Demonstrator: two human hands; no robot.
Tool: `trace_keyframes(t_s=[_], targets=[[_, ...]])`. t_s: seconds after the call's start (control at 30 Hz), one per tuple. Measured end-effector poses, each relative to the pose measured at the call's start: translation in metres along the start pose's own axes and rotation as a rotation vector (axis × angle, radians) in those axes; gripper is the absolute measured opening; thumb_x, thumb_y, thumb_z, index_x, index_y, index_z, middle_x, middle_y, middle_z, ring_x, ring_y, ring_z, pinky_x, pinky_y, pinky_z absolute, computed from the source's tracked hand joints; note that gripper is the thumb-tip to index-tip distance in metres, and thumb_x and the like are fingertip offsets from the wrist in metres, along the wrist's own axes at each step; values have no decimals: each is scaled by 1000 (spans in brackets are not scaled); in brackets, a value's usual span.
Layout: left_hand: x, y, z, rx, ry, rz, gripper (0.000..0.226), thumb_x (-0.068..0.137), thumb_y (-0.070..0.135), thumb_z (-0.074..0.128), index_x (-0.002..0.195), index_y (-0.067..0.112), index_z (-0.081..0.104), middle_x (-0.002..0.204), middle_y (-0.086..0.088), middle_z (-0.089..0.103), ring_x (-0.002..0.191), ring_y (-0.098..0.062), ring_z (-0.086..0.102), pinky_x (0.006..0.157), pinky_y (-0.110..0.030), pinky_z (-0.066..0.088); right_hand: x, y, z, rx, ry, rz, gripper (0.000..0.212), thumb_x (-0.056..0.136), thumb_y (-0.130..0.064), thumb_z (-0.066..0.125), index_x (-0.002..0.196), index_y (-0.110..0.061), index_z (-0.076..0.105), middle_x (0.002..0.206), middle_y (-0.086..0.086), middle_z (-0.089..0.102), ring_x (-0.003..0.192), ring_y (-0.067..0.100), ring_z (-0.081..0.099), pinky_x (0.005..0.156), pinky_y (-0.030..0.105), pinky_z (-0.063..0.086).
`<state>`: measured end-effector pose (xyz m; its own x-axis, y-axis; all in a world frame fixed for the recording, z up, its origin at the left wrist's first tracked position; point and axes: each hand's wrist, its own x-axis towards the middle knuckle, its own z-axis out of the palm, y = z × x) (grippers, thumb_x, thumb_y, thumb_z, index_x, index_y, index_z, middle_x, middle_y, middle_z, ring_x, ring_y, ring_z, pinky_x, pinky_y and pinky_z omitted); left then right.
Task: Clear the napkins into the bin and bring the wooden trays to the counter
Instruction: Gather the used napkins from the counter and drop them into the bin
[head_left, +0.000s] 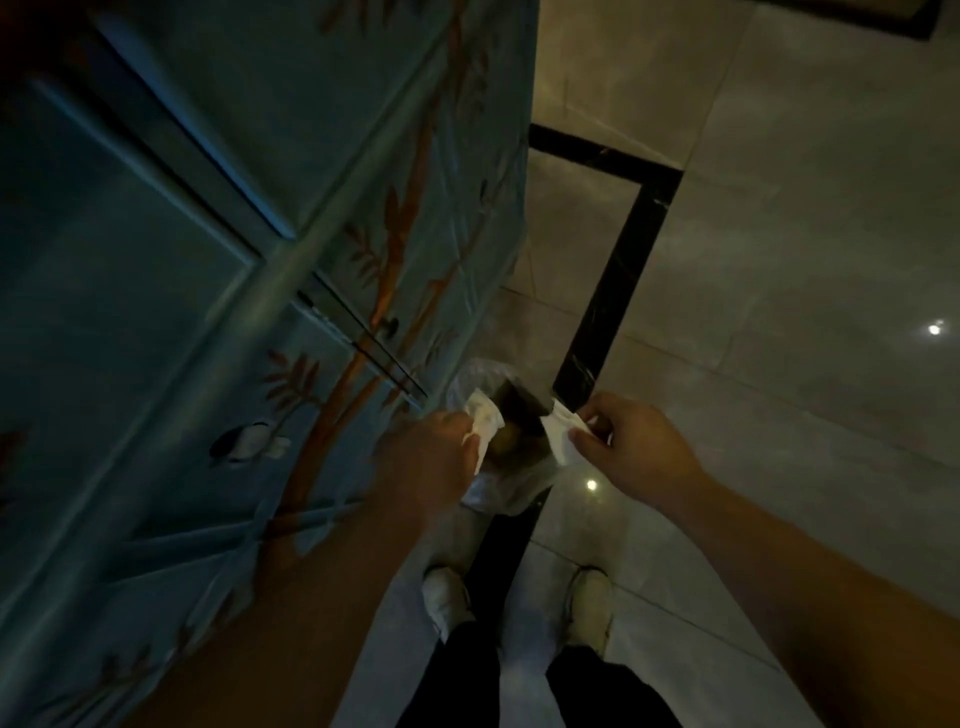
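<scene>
I look straight down at a small bin (501, 488) lined with a white plastic bag, standing on the floor beside a cabinet. My left hand (431, 460) holds a crumpled white napkin (484, 420) over the bin's left rim. My right hand (631, 441) pinches a second white napkin (560, 434) over the bin's right rim. Inside the bin I see dark contents and something yellowish. No wooden trays are in view.
A tall blue-green cabinet (218, 291) painted with orange bamboo and a bird fills the left side, close to the bin. The glossy tiled floor (779, 260) has a black inlaid border stripe (613, 291). My white shoes (589, 605) stand just behind the bin.
</scene>
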<state>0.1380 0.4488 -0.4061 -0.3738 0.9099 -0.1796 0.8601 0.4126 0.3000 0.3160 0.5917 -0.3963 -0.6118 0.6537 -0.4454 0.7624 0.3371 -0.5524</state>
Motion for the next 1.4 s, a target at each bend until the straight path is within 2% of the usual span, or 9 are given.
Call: trace_keyframes(t_s=[0.07, 0.2, 0.37, 0.47, 0.6, 0.73, 0.9, 1.03, 1.4], targets=[[14, -14, 38, 54, -46, -33, 24, 93, 33, 42, 94, 17, 61, 95, -4, 67, 84, -25, 65, 64, -31, 43, 27, 24, 34, 36, -12, 80, 20, 89, -32, 61, 104, -20, 61, 89, 2, 64, 78, 21, 62, 66, 32, 49], [39, -44, 133, 46, -143, -77, 17, 93, 29, 45, 97, 18, 58, 101, -4, 66, 90, -26, 65, 74, -36, 51, 79, 76, 115, 107, -64, 189, 12, 88, -34, 62, 93, -27, 54, 83, -1, 60, 74, 17, 59, 60, 27, 41], [70, -71, 215, 120, -173, -120, 17, 94, 28, 46, 100, 17, 58, 103, -2, 65, 90, -21, 64, 67, -32, 46, 136, 114, 190, 143, -109, 176, 11, 88, -32, 62, 92, -29, 52, 77, -11, 52, 68, 2, 51, 56, 21, 36], [89, -81, 245, 68, -225, -170, 19, 95, 26, 46, 107, 19, 60, 109, -3, 65, 97, -24, 63, 72, -34, 45, 163, 128, 215, 169, -95, 198, 13, 87, -32, 65, 90, -30, 52, 80, -14, 51, 78, 11, 58, 67, 24, 42], [106, -89, 276, 25, -280, -144, 21, 96, 27, 46, 112, 20, 58, 117, -6, 62, 102, -27, 62, 78, -39, 46, 187, 141, 235, 187, -140, 222, 27, 83, -39, 68, 103, -26, 56, 101, 0, 59, 99, 21, 60, 93, 42, 49], [109, -93, 293, -14, -235, -131, 32, 95, 37, 45, 119, 18, 56, 118, -8, 60, 102, -27, 60, 74, -37, 43, 186, 150, 240, 240, -84, 234, 31, 81, -41, 70, 103, -27, 53, 101, 1, 64, 93, 19, 62, 85, 35, 49], [99, -82, 283, -54, -193, -93, 31, 93, 41, 48, 113, 19, 56, 114, -6, 59, 98, -27, 60, 69, -35, 39, 167, 152, 230, 306, -40, 207, 31, 80, -32, 73, 101, -25, 51, 83, -14, 56, 81, 11, 57, 74, 26, 39], [93, -70, 256, -90, -194, -107, 34, 91, 43, 49, 115, 19, 55, 115, -8, 59, 101, -29, 59, 78, -44, 50, 147, 143, 210, 219, -2, 145, 39, 82, -31, 72, 115, -18, 56, 100, -4, 55, 88, 13, 52, 72, 22, 34], [38, 29, 79, -38, -102, -18, 29, 91, 37, 49, 112, 20, 58, 108, -5, 60, 93, -25, 61, 72, -39, 53, 45, 76, 56, 2, -28, -87, 45, 81, -36, 69, 121, -18, 57, 106, 5, 57, 79, 22, 61, 71, 33, 49]])
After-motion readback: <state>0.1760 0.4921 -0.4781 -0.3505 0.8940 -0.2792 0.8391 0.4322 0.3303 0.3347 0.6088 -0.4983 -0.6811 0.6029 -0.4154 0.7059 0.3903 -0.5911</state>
